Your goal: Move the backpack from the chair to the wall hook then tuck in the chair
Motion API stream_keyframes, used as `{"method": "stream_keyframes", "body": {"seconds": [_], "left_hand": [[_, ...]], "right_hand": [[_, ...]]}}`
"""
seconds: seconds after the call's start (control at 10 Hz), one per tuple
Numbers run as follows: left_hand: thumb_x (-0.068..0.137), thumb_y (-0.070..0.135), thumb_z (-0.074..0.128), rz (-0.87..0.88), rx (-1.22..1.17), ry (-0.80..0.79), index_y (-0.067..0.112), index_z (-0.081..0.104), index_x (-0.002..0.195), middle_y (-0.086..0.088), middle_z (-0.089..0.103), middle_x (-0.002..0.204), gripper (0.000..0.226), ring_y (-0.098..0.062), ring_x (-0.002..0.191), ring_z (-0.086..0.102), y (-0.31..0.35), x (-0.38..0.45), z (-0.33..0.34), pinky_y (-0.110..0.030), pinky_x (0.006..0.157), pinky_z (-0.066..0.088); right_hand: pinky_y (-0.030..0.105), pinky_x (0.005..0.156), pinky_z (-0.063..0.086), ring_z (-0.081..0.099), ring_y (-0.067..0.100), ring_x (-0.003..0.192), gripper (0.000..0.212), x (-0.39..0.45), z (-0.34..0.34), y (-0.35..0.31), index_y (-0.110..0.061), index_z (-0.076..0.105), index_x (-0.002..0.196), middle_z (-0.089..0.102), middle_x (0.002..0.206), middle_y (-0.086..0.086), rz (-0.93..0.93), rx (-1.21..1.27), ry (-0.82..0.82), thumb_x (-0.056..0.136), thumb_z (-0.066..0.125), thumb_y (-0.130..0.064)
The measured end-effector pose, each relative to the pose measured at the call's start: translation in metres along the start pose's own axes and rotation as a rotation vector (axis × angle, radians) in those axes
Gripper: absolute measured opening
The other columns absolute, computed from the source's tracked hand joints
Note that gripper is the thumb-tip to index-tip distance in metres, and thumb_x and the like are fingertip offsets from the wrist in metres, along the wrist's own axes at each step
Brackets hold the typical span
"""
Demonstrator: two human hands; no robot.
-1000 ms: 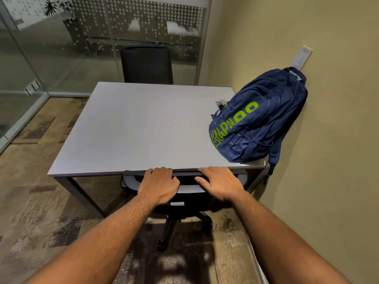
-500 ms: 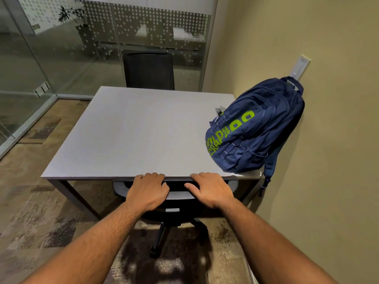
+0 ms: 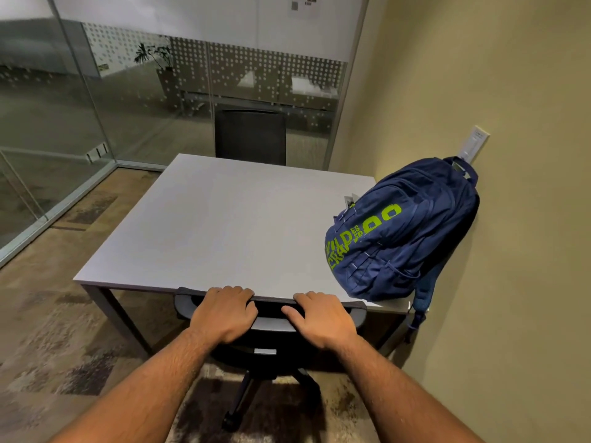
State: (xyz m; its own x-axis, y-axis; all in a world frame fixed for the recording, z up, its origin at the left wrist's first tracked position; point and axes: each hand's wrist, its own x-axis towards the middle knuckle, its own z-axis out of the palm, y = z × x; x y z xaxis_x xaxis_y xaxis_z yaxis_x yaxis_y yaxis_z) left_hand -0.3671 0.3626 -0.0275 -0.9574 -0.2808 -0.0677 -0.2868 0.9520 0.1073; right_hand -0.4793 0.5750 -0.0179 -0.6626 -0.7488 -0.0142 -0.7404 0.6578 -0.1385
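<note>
A navy backpack (image 3: 406, 238) with green lettering hangs by its top loop from a white wall hook (image 3: 470, 154) on the right wall, its bottom resting on the grey table (image 3: 217, 225). A black office chair (image 3: 271, 327) is pushed under the table's near edge; only its backrest top and wheeled base show. My left hand (image 3: 225, 314) and my right hand (image 3: 321, 321) both grip the top of the chair's backrest, fingers curled over it against the table edge.
A second black chair (image 3: 250, 137) stands at the table's far side. Glass partitions (image 3: 80, 100) close off the left and back. The beige wall (image 3: 527, 282) runs close along the right. Patterned carpet (image 3: 54, 340) covers the floor.
The view has lifted and pulled back, showing more of the glass wall. Both hands stay on the chair back, and the chair still sits against the table edge.
</note>
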Motion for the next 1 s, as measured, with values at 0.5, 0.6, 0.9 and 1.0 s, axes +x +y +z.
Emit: {"method": "stream_keyframes", "body": {"seconds": [0.5,0.6,0.9,1.0], "left_hand": [[0.098,0.045,0.021,-0.010,-0.018,0.026,0.025,0.063,0.124,0.000,0.069,0.120,0.054,-0.022,0.105,0.061,-0.002,-0.006,0.000,-0.041,0.096,0.043],[0.099,0.043,0.020,-0.006,-0.037,0.006,0.024,0.062,0.123,-0.001,0.068,0.118,0.052,-0.022,0.104,0.060,-0.002,-0.007,0.001,-0.042,0.096,0.042],[0.103,0.043,0.014,0.008,-0.070,-0.034,0.023,0.056,0.132,-0.002,0.063,0.131,0.055,-0.022,0.114,0.057,-0.011,-0.006,-0.003,-0.043,0.102,0.041],[0.106,0.039,0.017,0.011,-0.106,0.039,0.021,0.047,0.147,-0.002,0.053,0.149,0.055,-0.022,0.133,0.050,-0.013,0.006,-0.015,-0.041,0.112,0.036]], "right_hand": [[0.047,0.097,0.044,0.060,0.032,0.110,0.080,-0.003,0.006,-0.001,-0.023,0.061,0.131,0.068,0.118,0.007,-0.012,0.033,-0.003,0.095,0.015,-0.077],[0.047,0.099,0.042,0.059,0.031,0.111,0.080,-0.004,0.005,-0.002,-0.022,0.060,0.131,0.068,0.120,0.007,-0.015,0.044,-0.031,0.095,0.014,-0.077],[0.046,0.113,0.029,0.052,0.025,0.122,0.070,0.002,0.005,-0.003,-0.025,0.057,0.126,0.064,0.127,0.000,-0.014,0.081,-0.112,0.098,0.011,-0.069],[0.046,0.122,0.017,0.037,0.018,0.144,0.063,0.017,-0.006,0.001,-0.023,0.048,0.146,0.050,0.153,-0.001,-0.012,0.104,-0.049,0.104,0.021,-0.061]]}}
